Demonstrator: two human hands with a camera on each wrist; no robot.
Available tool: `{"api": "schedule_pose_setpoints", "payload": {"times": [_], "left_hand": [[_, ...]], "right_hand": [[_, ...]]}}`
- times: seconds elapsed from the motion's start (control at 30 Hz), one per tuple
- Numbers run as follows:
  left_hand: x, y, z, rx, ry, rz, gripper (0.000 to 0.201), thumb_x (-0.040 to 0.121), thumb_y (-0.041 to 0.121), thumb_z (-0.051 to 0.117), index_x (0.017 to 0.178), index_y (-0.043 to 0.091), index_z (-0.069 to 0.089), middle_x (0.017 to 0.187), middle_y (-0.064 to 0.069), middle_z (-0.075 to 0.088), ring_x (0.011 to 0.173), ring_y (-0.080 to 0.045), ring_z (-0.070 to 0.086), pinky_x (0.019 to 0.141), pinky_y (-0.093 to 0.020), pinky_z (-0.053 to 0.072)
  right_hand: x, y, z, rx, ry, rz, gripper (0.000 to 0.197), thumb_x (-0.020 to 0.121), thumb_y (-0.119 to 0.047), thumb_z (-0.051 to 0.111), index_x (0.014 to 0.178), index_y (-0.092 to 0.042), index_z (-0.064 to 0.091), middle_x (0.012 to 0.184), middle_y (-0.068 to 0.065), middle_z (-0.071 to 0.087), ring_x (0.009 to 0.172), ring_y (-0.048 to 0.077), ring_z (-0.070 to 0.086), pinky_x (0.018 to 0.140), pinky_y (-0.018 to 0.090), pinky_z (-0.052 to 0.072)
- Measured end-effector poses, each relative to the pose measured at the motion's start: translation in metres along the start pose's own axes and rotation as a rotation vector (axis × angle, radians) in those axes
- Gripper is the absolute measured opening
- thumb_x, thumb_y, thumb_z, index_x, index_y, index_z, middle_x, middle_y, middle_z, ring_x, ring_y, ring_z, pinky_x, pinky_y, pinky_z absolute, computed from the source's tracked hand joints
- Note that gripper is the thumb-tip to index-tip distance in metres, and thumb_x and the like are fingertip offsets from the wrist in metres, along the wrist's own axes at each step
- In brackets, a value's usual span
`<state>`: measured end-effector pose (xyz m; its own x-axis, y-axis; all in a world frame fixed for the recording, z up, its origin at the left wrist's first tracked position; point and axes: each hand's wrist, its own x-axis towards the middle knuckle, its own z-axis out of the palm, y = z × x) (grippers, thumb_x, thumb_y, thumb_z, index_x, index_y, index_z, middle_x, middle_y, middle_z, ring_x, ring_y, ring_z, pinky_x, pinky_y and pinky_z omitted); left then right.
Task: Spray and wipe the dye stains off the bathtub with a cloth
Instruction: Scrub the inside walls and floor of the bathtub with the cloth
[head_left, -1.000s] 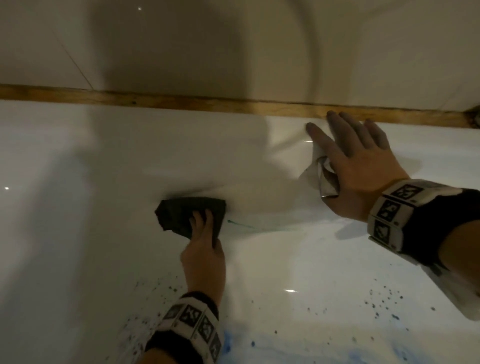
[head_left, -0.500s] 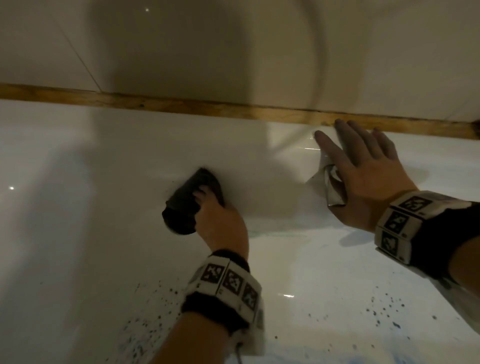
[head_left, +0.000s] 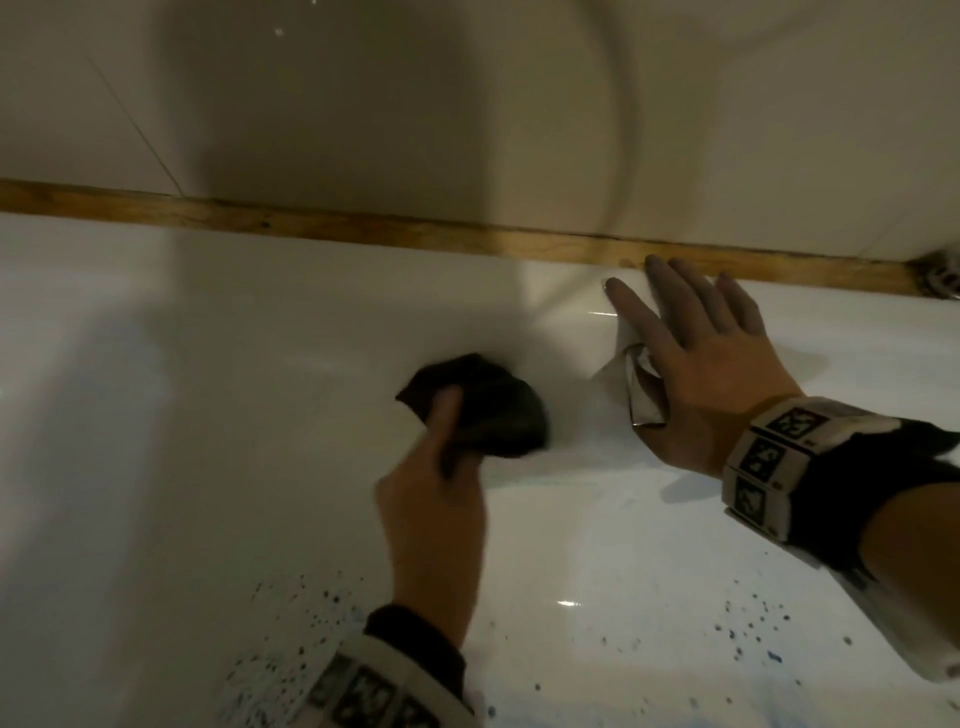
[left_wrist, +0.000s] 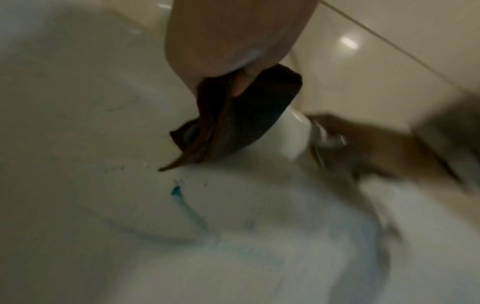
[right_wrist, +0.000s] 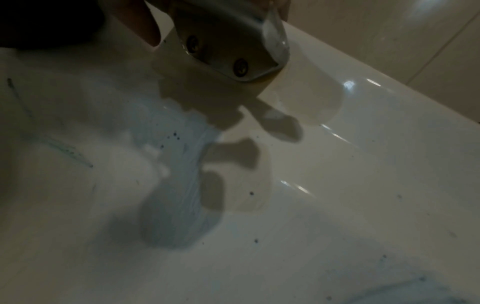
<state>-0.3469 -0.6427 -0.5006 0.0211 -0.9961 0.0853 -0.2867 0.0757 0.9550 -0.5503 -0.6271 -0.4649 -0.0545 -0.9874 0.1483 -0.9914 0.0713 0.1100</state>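
Against the sloping inner wall of the white bathtub (head_left: 218, 395), the left hand (head_left: 434, 512) holds a dark crumpled cloth (head_left: 480, 405), its fingers curled around the fabric and pinching it, the cloth pressed to the enamel. From the left wrist view a short teal dye streak (left_wrist: 178, 194) sits on the tub just below the cloth's hanging corner, apart from it. Blue-black dye specks (head_left: 306, 618) scatter over the tub floor near the left wrist, and more specks (head_left: 748, 631) lie under the right forearm. The right hand (head_left: 709, 366) lies flat on the tub wall just below the wooden trim strip (head_left: 363, 228), fingers spread and straight, palm over a metal handle bracket (head_left: 644, 402).
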Motion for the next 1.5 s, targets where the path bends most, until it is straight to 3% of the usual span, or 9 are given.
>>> {"api": "schedule_pose_setpoints", "payload": {"times": [0.17,0.27,0.4,0.67,0.83,1.03,1.2,1.33,1.5], "left_hand": [[0.015,0.033,0.013,-0.243,0.239,-0.166,0.040,0.089,0.002,0.053,0.127,0.014,0.058,0.113,-0.007,0.067,0.099,-0.027,0.064,0.093,-0.043,0.051],[0.000,0.039,0.051,-0.201,0.201,-0.127,0.042,0.088,0.011,0.059,0.128,0.025,0.055,0.119,0.008,0.060,0.110,-0.011,0.058,0.100,-0.028,0.045],[-0.009,0.019,0.080,0.115,0.019,0.302,0.039,0.086,0.022,0.057,0.124,0.014,0.058,0.129,-0.008,0.058,0.123,-0.016,0.051,0.105,-0.030,0.038],[0.011,-0.031,0.055,0.477,-0.286,0.883,0.029,0.076,0.015,0.071,0.105,0.010,0.072,0.115,-0.007,0.067,0.107,-0.016,0.064,0.083,-0.025,0.054],[0.032,-0.046,0.015,0.610,-0.275,0.902,0.028,0.082,0.011,0.053,0.103,0.008,0.072,0.113,-0.006,0.068,0.106,-0.013,0.063,0.084,-0.019,0.047],[0.069,-0.037,-0.040,0.473,-0.047,0.435,0.028,0.085,0.017,0.064,0.111,0.010,0.069,0.109,-0.006,0.069,0.096,-0.022,0.066,0.090,-0.026,0.048],[0.076,-0.002,-0.029,0.557,-0.083,0.949,0.021,0.076,0.019,0.057,0.090,0.010,0.069,0.101,-0.005,0.059,0.083,-0.020,0.056,0.064,-0.025,0.047],[0.092,-0.022,-0.017,0.688,-0.498,1.483,0.020,0.072,0.012,0.067,0.088,0.017,0.058,0.099,-0.004,0.056,0.093,-0.023,0.047,0.076,-0.034,0.046],[0.117,-0.058,-0.048,0.895,-0.570,1.365,0.024,0.076,0.018,0.048,0.070,0.010,0.070,0.087,-0.009,0.068,0.094,-0.028,0.045,0.070,-0.038,0.054]], "right_hand": [[0.001,0.000,-0.001,0.011,0.004,0.007,0.075,0.071,-0.038,0.032,0.142,-0.014,0.026,0.143,0.027,0.035,0.130,0.045,0.036,0.105,0.061,0.026],[0.001,-0.001,0.000,-0.011,0.010,0.003,0.078,0.070,-0.037,0.040,0.143,-0.015,0.024,0.143,0.026,0.034,0.131,0.044,0.035,0.105,0.059,0.025],[0.002,0.000,0.000,0.010,0.003,-0.014,0.082,0.068,-0.047,0.039,0.142,-0.016,0.023,0.143,0.027,0.034,0.132,0.044,0.034,0.105,0.058,0.023],[0.000,0.003,0.002,-0.004,0.044,-0.004,0.077,0.069,-0.039,0.031,0.142,-0.014,0.027,0.142,0.027,0.037,0.130,0.044,0.037,0.104,0.058,0.026],[0.003,0.003,0.003,-0.026,0.030,-0.011,0.089,0.059,-0.036,0.051,0.142,-0.015,0.027,0.142,0.026,0.036,0.131,0.043,0.036,0.104,0.057,0.025],[0.002,0.005,0.001,-0.029,-0.010,0.009,0.082,0.066,-0.036,0.041,0.143,-0.017,0.022,0.144,0.025,0.033,0.132,0.042,0.034,0.106,0.055,0.022],[-0.001,0.003,-0.001,-0.020,-0.010,0.012,0.076,0.071,-0.037,0.031,0.143,-0.015,0.023,0.144,0.026,0.034,0.131,0.044,0.034,0.105,0.057,0.024],[-0.001,0.002,-0.001,-0.013,-0.018,0.002,0.074,0.074,-0.037,0.030,0.144,-0.014,0.024,0.144,0.026,0.032,0.133,0.043,0.032,0.106,0.058,0.024],[-0.002,0.003,0.000,-0.015,-0.014,-0.001,0.075,0.074,-0.036,0.033,0.145,-0.013,0.023,0.146,0.025,0.030,0.134,0.042,0.029,0.108,0.058,0.023]]}}
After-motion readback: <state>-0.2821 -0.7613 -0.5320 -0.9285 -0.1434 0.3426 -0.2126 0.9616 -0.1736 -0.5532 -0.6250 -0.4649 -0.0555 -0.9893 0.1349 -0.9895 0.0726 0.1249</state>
